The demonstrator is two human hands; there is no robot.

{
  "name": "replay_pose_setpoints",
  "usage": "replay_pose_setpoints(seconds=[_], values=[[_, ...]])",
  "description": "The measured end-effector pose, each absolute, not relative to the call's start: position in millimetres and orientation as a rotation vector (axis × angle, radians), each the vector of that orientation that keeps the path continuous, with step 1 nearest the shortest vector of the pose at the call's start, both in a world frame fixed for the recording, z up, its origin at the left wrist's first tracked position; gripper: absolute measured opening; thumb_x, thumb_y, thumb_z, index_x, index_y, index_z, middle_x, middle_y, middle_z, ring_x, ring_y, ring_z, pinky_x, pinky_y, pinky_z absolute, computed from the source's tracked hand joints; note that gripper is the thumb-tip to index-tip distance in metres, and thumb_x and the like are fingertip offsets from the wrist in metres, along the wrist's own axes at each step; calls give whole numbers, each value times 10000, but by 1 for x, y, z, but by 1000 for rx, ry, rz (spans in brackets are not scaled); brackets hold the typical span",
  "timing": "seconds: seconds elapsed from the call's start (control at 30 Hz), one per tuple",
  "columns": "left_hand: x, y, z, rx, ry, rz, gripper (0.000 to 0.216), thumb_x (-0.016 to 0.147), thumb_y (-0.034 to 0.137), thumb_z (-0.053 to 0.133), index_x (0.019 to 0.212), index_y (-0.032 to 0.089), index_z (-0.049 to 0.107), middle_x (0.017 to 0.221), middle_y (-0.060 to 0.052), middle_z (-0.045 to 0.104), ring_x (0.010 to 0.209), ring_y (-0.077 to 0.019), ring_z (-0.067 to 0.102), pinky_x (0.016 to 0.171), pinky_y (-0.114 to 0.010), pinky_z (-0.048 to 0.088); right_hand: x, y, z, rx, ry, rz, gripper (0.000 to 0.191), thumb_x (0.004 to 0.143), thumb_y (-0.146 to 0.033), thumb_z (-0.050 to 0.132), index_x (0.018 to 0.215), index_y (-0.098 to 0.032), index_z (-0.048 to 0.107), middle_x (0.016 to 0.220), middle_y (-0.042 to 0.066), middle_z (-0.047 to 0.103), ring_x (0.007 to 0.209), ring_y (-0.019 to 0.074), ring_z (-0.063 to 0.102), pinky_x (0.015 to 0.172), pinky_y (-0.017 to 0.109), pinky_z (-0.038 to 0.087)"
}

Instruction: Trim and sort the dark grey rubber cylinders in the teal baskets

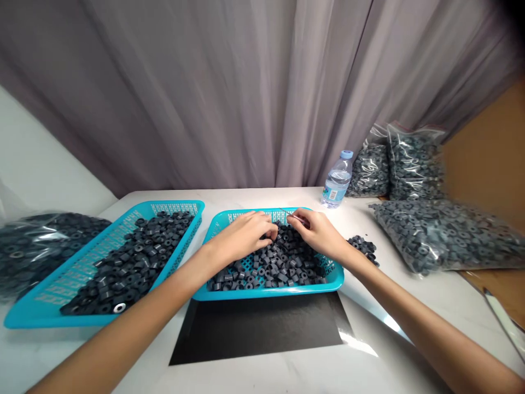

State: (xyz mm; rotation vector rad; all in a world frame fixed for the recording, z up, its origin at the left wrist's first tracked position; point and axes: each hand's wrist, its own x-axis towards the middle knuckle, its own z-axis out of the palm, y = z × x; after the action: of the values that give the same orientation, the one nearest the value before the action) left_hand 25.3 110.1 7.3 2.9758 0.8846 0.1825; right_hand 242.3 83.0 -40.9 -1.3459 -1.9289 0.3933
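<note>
A turquoise basket in front of me holds a heap of small dark grey rings. My left hand rests on the heap at the far side, fingers curled down into the rings. My right hand is beside it, pinching a thin metal rod that points to the upper left. What the left fingers hold is hidden.
A second turquoise basket of rings lies at the left, next to a clear bag of rings. At the right are a water bottle, several bags of rings, a small loose pile. A black sheet lies near me.
</note>
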Motion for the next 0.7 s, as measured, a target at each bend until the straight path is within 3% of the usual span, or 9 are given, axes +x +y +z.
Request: replay_pose_setpoints(seconds=[0.37,0.53,0.7], values=[[20,110,3,2811,935,339,195,965,293,507,890,193,656,933,-42,633,902,-219,603,853,-365,456,243,83,-40,-1350,-1947,385,315,997,-396,453,747,-211,505,662,-16,515,621,150,438,611,279,299],[12,116,6,2359,953,490,163,909,327,569,851,179,609,981,-58,726,879,-187,684,826,-342,537,243,81,-38,-1363,-1946,387,324,998,-405,453,741,-213,502,662,-16,522,620,150,443,604,281,299],[10,121,7,1943,932,511,203,850,341,680,797,167,588,968,-85,777,924,-201,724,886,-403,562,244,82,-39,-1366,-1949,378,327,992,-406,465,731,-213,505,659,-14,531,613,147,443,607,281,313]])
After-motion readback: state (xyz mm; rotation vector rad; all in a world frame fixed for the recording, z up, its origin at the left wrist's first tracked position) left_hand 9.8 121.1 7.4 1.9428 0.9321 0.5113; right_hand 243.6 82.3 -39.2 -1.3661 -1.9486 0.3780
